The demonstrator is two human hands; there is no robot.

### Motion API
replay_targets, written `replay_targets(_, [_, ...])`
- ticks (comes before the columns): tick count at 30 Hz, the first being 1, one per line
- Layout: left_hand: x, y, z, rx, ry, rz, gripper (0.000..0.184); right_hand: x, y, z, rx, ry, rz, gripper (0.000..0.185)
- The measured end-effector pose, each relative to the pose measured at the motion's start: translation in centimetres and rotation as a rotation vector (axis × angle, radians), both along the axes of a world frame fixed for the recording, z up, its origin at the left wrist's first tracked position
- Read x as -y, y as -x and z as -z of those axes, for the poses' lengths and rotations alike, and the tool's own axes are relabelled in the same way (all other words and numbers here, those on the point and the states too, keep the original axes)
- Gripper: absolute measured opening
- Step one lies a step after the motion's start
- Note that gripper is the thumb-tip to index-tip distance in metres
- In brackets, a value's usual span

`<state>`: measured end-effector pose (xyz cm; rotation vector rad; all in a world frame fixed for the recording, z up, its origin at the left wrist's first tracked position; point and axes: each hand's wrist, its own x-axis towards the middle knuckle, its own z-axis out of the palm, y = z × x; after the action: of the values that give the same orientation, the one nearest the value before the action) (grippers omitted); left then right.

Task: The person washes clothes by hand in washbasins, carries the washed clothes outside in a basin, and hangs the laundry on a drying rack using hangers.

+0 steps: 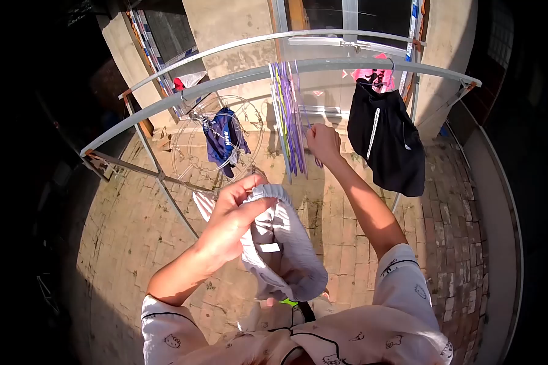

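My left hand (234,216) is closed on the elastic waistband of a light grey garment (298,249), which hangs open below it with a small white label inside. Farther forward, my right hand (324,143) is closed beside a bundle of purple, white and green hangers (289,121) on the metal rail (243,77). A thin purple loop shows at this hand, seemingly a hanger in its grip. To the right, black shorts (385,140) with a white stripe hang from the rail.
A round wire clip rack (192,143) holds a dark blue garment (225,140) at left. Behind the black shorts is a pink item (376,76). The rack's slanted legs stand on brick paving (140,237), before a wall and door (332,91).
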<state>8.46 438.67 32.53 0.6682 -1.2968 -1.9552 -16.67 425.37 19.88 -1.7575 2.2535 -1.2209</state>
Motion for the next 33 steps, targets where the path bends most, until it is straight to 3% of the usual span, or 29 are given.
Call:
replay_targets(2, [0.3,-0.2,0.4,0.004,0.026,-0.062,0.007,-0.6,-0.3,-0.2,-0.112,0.144,0.075,0.02])
replay_targets(10, [2.4,0.7,0.3,0.136,0.135,-0.067,0.008,-6.4,2.9,-2.2,-0.064,0.407,0.105,0.026])
replay_targets(13, [2.8,1.2,0.3,0.149,0.17,-0.014,0.01,-5.7,3.9,-3.5,-0.073,0.297,0.1,0.027])
replay_targets(15, [2.5,1.5,0.3,0.137,0.181,0.039,0.012,-5.4,3.7,-3.6,-0.258,0.209,0.207,0.023])
replay_targets(24, [2.3,1.3,1.3,0.176,0.322,0.098,0.014,-8.9,7.2,-3.1,-0.435,0.34,0.357,0.022])
replay_targets(33, [2.4,1.7,1.7,0.166,0.28,0.013,0.016,-13.6,7.4,4.0,0.252,0.35,0.37,0.022])
